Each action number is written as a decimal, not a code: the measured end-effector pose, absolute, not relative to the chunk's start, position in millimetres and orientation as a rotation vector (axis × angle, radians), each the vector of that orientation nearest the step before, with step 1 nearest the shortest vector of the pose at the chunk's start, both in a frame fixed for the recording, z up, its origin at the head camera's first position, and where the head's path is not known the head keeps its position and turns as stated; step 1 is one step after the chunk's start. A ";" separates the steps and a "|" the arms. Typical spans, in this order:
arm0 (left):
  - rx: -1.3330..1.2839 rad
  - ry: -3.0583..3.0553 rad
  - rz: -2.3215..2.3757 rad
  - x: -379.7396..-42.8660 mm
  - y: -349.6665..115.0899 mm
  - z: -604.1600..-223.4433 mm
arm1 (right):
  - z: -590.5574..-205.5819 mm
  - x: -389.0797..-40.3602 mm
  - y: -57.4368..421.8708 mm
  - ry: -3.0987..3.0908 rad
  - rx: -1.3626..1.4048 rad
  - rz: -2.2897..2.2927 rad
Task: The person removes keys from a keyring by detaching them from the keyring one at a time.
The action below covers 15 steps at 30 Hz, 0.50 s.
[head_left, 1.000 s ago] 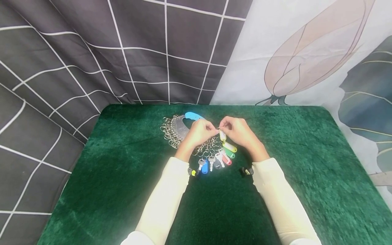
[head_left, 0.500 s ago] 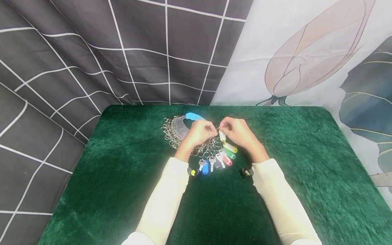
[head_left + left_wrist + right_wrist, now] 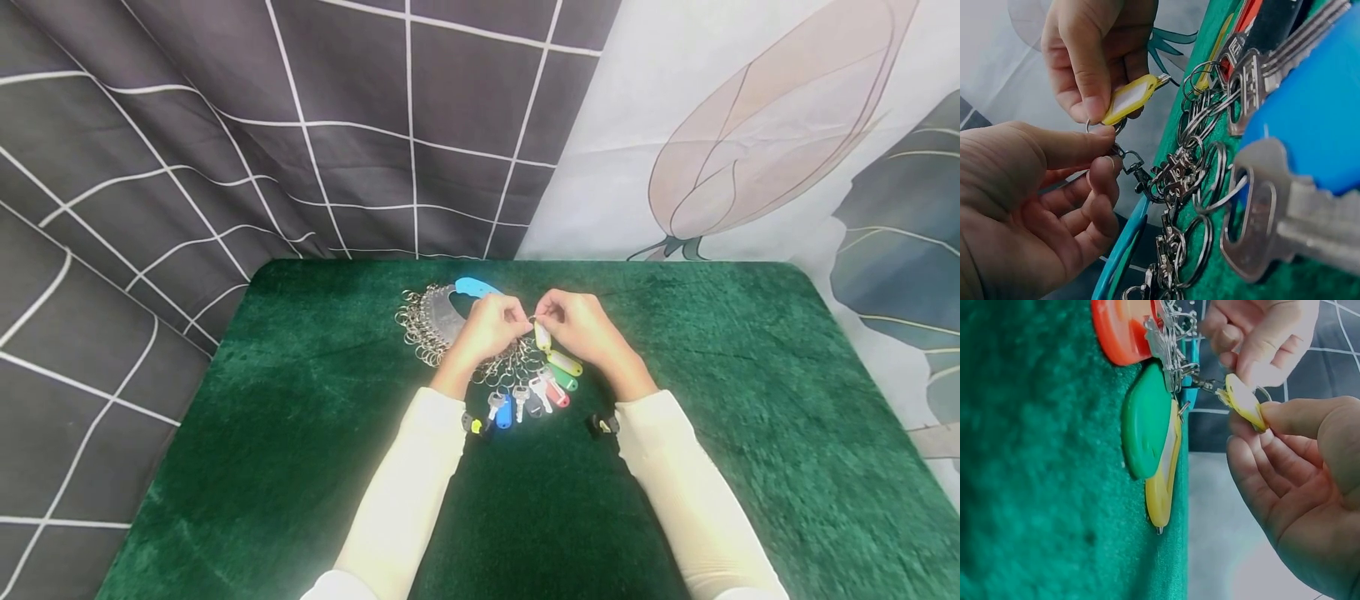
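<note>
My left hand (image 3: 495,323) pinches a small metal split ring (image 3: 1120,127) between thumb and forefinger, just above a swivel clasp (image 3: 1132,164). My right hand (image 3: 576,321) pinches a yellow key tag (image 3: 1130,100) with a white label, by the same ring; its thumb lies on the tag's edge. The clasp belongs to a fan of several metal rings (image 3: 411,321) hung round a clear curved plate (image 3: 442,315) with a blue handle (image 3: 474,287). The fingers partly hide where ring and tag meet.
Keys (image 3: 520,402) and tags lie on the green cloth (image 3: 300,417) nearer me: a blue tag (image 3: 504,412), a black tag (image 3: 534,406), a red tag (image 3: 557,393), a green tag (image 3: 562,377) and another yellow tag (image 3: 565,363). Behind the table hangs a grid-patterned curtain (image 3: 345,158).
The pinched yellow tag hangs slightly lower and more upright. Both hands stay almost in place, fingers shifting a little at the ring.
</note>
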<state>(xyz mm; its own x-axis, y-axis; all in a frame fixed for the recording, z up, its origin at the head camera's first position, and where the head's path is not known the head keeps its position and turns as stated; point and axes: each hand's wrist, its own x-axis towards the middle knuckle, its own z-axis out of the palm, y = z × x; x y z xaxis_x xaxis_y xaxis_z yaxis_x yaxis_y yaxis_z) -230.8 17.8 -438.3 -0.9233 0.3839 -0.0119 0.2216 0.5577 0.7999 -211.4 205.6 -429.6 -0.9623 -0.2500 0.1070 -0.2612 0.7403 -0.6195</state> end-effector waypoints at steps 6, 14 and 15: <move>0.646 2.693 1.226 -231.3 17.3 -438.0 | -430.0 -210.5 204.1 -2.924 0.363 1.027; 0.548 2.653 1.222 -232.5 16.1 -438.3 | -430.1 -210.3 203.4 -2.919 0.363 1.036; 0.529 2.646 1.224 -232.6 16.1 -438.2 | -429.7 -210.1 203.2 -2.923 0.366 1.036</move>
